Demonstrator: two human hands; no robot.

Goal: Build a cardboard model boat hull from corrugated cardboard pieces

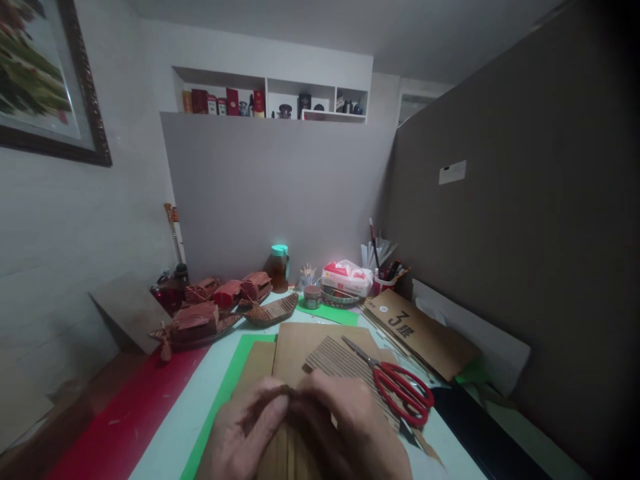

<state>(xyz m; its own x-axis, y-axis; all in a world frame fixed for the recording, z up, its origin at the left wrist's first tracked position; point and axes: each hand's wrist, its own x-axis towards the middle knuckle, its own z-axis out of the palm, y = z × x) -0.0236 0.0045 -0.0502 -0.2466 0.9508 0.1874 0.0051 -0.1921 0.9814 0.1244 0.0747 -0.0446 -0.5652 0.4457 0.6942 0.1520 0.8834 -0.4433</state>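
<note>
Framed picture [37,73] on wall [130,193]; teal-lidded bottle [279,272] left of red-and-white pack [347,279]; boxes [233,102] on high shelf [285,81].

The location is a craft work area; whether it is in a home or a studio cannot be determined. Indicators: brown flat cardboard sheets [295,340] lie directly beneath the hands [300,427]. Red-handled metal scissors [403,390] rest on grey ribbed corrugated cardboard [333,357], ahead and to the right of the hands. Reddish-brown model boats [200,320] stand ahead and to the left. A white-and-red pen cup [384,281] stands farther ahead, right. A white wall shelf [320,93] holds boxes and ornaments beyond.
</note>
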